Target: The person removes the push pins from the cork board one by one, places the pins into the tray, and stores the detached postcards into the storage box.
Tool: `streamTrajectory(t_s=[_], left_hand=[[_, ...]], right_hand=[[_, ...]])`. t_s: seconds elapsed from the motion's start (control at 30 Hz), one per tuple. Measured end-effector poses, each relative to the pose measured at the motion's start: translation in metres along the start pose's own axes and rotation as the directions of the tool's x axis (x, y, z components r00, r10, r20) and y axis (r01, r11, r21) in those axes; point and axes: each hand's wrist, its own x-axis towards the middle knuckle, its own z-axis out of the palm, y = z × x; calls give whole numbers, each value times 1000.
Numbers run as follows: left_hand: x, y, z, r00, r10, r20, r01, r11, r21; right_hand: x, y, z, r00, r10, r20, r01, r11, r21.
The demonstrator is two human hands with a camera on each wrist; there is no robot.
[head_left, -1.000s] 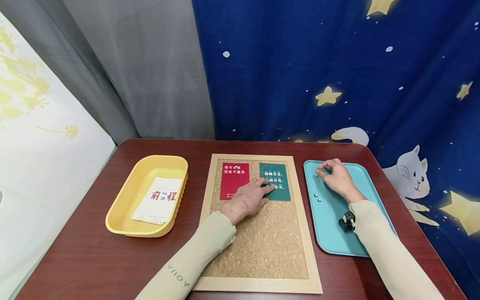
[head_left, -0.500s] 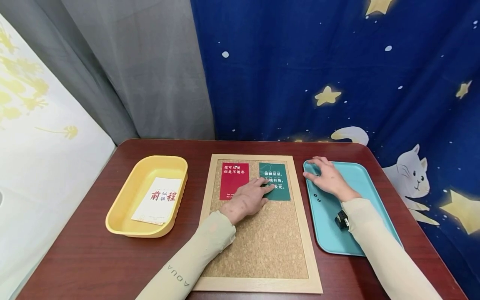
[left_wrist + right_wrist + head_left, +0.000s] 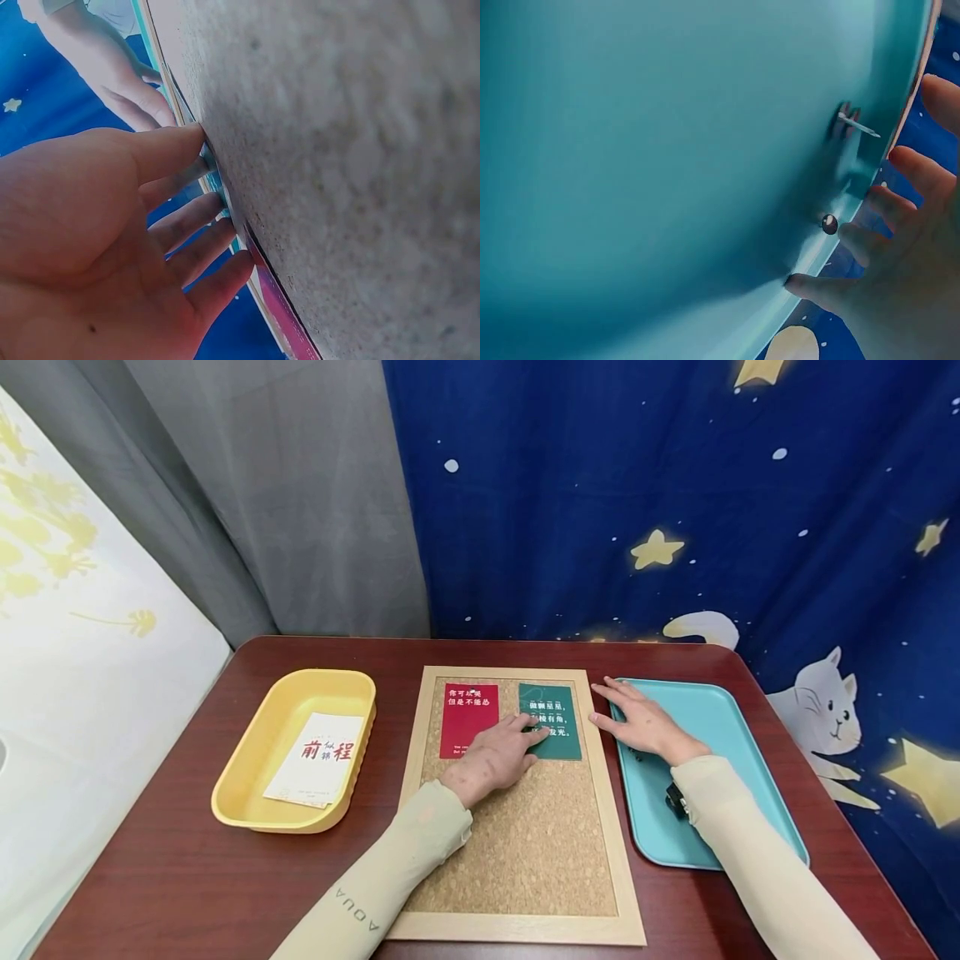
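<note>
Right hand (image 3: 637,720) has slid left since the earlier frames, its loosely spread fingertips now past the teal tray (image 3: 723,810)'s rim, near the corkboard (image 3: 543,852). Left hand (image 3: 491,762) has fingers out straight, touching the green card (image 3: 562,745). That and the red card (image 3: 465,727) make 2, side by side up top on the cork. Metal pins (image 3: 829,224) lie in the tray.

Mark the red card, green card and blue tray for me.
Red card (image 3: 467,725), head view: middle, below the large lettering.
Green card (image 3: 560,715), head view: middle, amid lettering.
Blue tray (image 3: 705,710), head view: bare floor, far end.
</note>
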Motion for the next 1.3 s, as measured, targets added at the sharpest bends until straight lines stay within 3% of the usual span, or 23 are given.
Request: streamTrajectory(t_s=[0.67, 1.3], left_hand=[[1, 2, -3, 1000, 6, 1, -6, 1000, 20], [3, 2, -4, 1000, -2, 15, 1, 1000, 9]], right_hand=[[-1, 1, 2, 999, 24, 35, -26, 999, 43], [-2, 0, 3, 998, 26, 57, -27, 999, 19]])
